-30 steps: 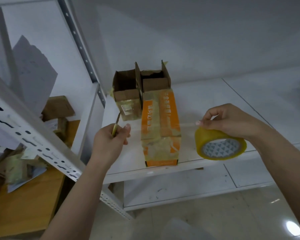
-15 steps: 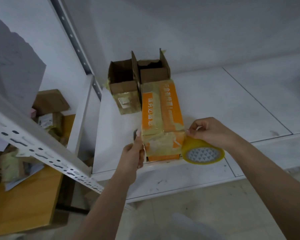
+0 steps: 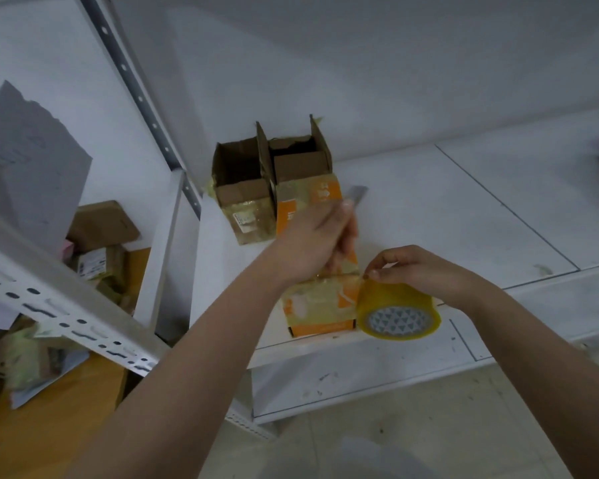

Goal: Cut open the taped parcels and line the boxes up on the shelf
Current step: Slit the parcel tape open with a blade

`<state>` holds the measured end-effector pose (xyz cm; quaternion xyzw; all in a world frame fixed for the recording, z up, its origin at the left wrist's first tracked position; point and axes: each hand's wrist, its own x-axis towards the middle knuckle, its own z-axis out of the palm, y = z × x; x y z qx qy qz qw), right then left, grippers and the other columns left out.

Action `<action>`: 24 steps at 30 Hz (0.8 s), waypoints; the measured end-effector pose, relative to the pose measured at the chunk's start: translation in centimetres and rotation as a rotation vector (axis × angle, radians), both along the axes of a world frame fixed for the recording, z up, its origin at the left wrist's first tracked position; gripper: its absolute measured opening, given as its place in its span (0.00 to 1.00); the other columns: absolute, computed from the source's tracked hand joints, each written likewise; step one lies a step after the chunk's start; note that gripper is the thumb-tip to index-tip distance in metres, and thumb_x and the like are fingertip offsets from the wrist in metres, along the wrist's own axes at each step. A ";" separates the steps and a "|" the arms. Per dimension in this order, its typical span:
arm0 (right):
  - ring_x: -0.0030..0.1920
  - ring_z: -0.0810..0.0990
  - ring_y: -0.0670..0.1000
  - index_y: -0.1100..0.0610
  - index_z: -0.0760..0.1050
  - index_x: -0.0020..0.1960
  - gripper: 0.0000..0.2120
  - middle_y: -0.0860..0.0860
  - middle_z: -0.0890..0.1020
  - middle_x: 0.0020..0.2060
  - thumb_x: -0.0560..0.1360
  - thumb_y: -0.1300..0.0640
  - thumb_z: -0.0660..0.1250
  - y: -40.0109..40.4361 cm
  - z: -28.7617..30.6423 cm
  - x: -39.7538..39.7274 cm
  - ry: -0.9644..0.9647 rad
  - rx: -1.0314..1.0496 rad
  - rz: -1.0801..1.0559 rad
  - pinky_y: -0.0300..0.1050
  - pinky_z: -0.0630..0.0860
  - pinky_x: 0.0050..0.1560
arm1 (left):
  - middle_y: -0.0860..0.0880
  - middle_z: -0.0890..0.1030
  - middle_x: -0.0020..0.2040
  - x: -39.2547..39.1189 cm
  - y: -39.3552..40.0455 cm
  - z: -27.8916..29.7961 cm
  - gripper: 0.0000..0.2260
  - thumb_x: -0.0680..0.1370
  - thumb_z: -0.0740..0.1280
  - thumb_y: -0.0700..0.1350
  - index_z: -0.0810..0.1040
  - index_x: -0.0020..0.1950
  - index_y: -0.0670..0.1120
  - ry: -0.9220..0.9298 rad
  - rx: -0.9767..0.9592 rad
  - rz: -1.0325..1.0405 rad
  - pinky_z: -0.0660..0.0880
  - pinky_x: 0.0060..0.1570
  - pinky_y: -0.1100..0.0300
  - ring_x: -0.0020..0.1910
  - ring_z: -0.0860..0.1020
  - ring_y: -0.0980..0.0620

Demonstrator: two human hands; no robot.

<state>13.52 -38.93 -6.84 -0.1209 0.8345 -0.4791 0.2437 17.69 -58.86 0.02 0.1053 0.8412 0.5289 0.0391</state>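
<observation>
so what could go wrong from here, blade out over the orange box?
1. The left hand holds the knife with its blade bare, reaching across the orange box near the right hand; a slip could cut fingers.
2. The orange box and the tape roll sit at the front edge of the shelf; a push could tip either off.
3. The frame is blurred, so where the blade lands is uncertain.

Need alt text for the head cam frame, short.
A person's left hand holds a knife over an orange box on a white shelf, while the right hand holds a yellow tape roll beside it. Two opened cardboard boxes stand behind.
</observation>
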 end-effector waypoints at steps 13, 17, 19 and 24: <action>0.55 0.79 0.46 0.47 0.78 0.59 0.14 0.46 0.79 0.55 0.77 0.42 0.66 1.0 -2.4 -0.4 0.079 0.303 0.226 0.40 0.75 0.56 | 0.48 0.80 0.27 -1.4 0.7 -3.1 0.19 0.85 0.55 0.50 0.73 0.38 0.44 0.015 -0.098 0.045 0.72 0.26 0.65 0.21 0.74 0.55; 0.53 0.81 0.42 0.46 0.80 0.58 0.17 0.44 0.82 0.54 0.73 0.41 0.67 2.9 -1.6 0.0 0.022 0.090 0.166 0.36 0.76 0.53 | 0.52 0.78 0.27 -1.5 0.8 -2.4 0.18 0.84 0.56 0.51 0.73 0.37 0.46 -0.028 -0.178 -0.048 0.73 0.29 0.63 0.23 0.74 0.56; 0.53 0.82 0.41 0.45 0.82 0.57 0.19 0.42 0.84 0.52 0.70 0.39 0.66 3.9 -0.8 0.2 -0.014 -0.001 0.138 0.35 0.77 0.53 | 0.52 0.78 0.30 -1.6 0.7 -1.4 0.18 0.84 0.58 0.50 0.74 0.37 0.46 -0.098 -0.262 -0.139 0.71 0.29 0.69 0.24 0.74 0.60; 0.44 0.83 0.38 0.49 0.86 0.51 0.11 0.42 0.86 0.44 0.78 0.47 0.66 4.5 0.2 0.8 0.064 -0.027 0.011 0.28 0.76 0.40 | 0.52 0.75 0.31 -2.1 1.6 0.9 0.19 0.83 0.58 0.51 0.74 0.35 0.46 -0.171 -0.671 -0.328 0.71 0.35 0.65 0.29 0.74 0.59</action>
